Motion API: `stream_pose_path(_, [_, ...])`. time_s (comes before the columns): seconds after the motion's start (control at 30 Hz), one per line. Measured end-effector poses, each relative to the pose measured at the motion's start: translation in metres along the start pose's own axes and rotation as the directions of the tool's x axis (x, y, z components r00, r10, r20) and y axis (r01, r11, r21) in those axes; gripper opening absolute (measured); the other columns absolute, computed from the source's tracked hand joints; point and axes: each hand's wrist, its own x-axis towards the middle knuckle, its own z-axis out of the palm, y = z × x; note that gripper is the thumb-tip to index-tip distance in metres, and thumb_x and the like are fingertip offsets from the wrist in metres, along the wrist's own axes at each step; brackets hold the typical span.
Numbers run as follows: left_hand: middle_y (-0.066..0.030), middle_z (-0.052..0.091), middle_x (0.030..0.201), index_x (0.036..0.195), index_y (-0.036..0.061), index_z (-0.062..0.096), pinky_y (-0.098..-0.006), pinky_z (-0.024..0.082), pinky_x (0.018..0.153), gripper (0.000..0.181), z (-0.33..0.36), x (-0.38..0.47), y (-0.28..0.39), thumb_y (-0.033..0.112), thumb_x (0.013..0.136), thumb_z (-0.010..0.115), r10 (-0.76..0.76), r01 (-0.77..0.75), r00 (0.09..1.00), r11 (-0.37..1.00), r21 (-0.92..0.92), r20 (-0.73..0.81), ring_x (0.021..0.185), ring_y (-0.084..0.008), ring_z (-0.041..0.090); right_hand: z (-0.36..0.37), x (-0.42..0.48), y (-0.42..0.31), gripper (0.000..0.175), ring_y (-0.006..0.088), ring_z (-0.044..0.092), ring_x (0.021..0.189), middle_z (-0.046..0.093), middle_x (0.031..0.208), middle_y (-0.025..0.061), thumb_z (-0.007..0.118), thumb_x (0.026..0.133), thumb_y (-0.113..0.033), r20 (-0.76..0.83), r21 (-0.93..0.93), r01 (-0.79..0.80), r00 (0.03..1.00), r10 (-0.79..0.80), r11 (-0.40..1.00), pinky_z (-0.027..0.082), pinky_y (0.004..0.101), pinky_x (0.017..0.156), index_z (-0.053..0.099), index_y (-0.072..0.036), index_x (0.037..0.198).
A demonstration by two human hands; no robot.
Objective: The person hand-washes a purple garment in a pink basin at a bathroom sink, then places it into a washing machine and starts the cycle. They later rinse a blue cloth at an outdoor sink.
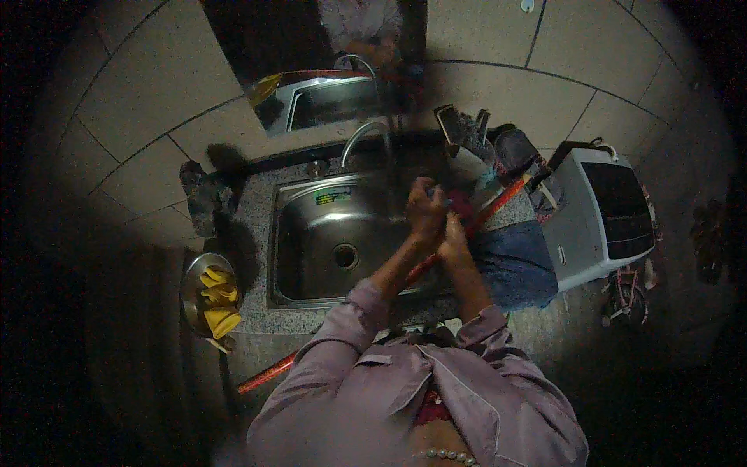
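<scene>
My left hand point(425, 207) is curled above the right edge of the steel sink point(303, 271). My right hand point(453, 236) touches it near the wrist, on the right. A small dark patch shows at the left fingers, but dim light and blur hide whether either hand holds anything. A long red handle point(499, 204) runs slantwise beneath my forearms; its other end comes out past my left sleeve. A dark maroon item point(461, 205), perhaps cloth, lies just right of my hands. The curved metal tap point(365, 127) rises behind the basin.
A metal bowl point(195, 274) with yellow gloves or cloths point(219, 298) stands left of the speckled counter point(254, 201). Blue fabric point(513, 262) hangs over the counter's right end, beside a white appliance point(583, 222). A mirror point(280, 35) stands behind the tap. A pink bicycle point(627, 298) is farther right.
</scene>
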Motion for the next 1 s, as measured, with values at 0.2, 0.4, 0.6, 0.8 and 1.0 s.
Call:
stream_pose_path(0.2, [-0.0201, 0.063, 0.089, 0.100, 0.0042, 0.052, -0.0415, 0.049, 0.072, 0.030, 0.006, -0.003, 0.014, 0.025, 0.081, 0.063, 0.247, -0.242, 0.969, 0.961, 0.137, -0.025, 0.082, -0.0358, 0.063, 0.015, -0.028, -0.015, 0.048, 0.0227, 0.051, 0.111, 0.053, 0.123, 0.0109, 0.045, 0.097, -0.041, 0.479, -0.861, 0.494, 0.715, -0.509, -0.117, 0.045, 0.0362, 0.092, 0.049, -0.003, 0.125])
stream_pose_path(0.4, [-0.0212, 0.062, 0.088, 0.098, 0.0037, 0.051, -0.0433, 0.048, 0.075, 0.032, 0.013, 0.015, 0.011, 0.030, 0.083, 0.062, 0.128, -0.116, 0.986, 0.987, 0.112, -0.109, 0.083, -0.0376, 0.062, 0.023, 0.001, -0.023, 0.049, 0.0234, 0.050, 0.113, 0.052, 0.125, 0.0109, 0.046, 0.096, -0.041, 0.185, -0.336, 0.292, 0.953, -0.241, 0.895, 0.044, 0.0375, 0.094, 0.048, -0.004, 0.127])
stream_pose_path(0.6, [-0.0201, 0.063, 0.092, 0.096, 0.0034, 0.055, -0.0419, 0.047, 0.078, 0.029, 0.022, 0.009, 0.029, 0.030, 0.085, 0.060, 0.279, -0.240, 0.911, 0.958, 0.158, -0.305, 0.089, -0.0343, 0.063, 0.010, 0.019, -0.027, 0.050, 0.0242, 0.050, 0.114, 0.051, 0.127, 0.0110, 0.047, 0.095, -0.041, 0.173, -0.306, 0.209, 0.972, -0.162, 0.929, 0.044, 0.0388, 0.095, 0.046, -0.005, 0.128])
stream_pose_path(0.8, [-0.0180, 0.065, 0.092, 0.098, 0.0032, 0.057, -0.0400, 0.049, 0.076, 0.021, 0.021, 0.010, 0.024, 0.022, 0.087, 0.057, 0.263, -0.232, 0.959, 0.942, 0.242, -0.104, 0.088, -0.0336, 0.064, 0.016, 0.021, -0.026, 0.051, 0.0249, 0.049, 0.116, 0.050, 0.129, 0.0110, 0.048, 0.094, -0.041, 0.157, -0.335, 0.217, 0.972, -0.173, 0.917, 0.043, 0.0401, 0.097, 0.045, -0.006, 0.130])
stream_pose_path(1.0, [-0.0168, 0.064, 0.086, 0.096, 0.0022, 0.059, -0.0386, 0.048, 0.074, 0.025, 0.022, 0.024, -0.003, 0.026, 0.087, 0.056, 0.165, -0.137, 0.980, 0.966, 0.221, -0.114, 0.083, -0.0293, 0.064, 0.019, 0.034, -0.016, 0.052, 0.0256, 0.049, 0.118, 0.049, 0.130, 0.0111, 0.049, 0.093, -0.041, 0.167, -0.259, 0.159, 0.979, -0.118, 0.953, 0.042, 0.0414, 0.099, 0.044, -0.007, 0.132])
